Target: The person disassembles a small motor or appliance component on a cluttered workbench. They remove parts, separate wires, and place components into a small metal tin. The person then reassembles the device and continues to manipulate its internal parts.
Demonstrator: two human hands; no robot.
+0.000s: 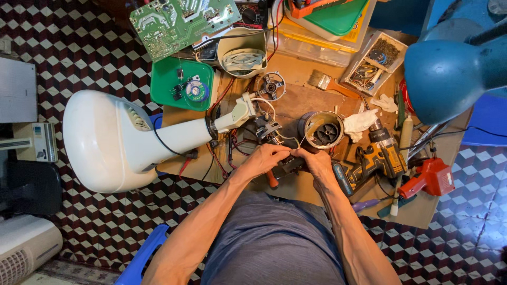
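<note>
Both hands [292, 158] on dark part [289, 167]

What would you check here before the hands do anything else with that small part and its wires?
1. Both hands on the dark part: left hand and right hand meet over it: ok.
2. Part visible: mostly covered by fingers: cannot tell.
3. White wire free of snags: cannot tell.
4. Bench uncluttered: not ok.
5. Drill clear of the hands: ok.
6. Fan base fully on the bench: not ok.
</note>
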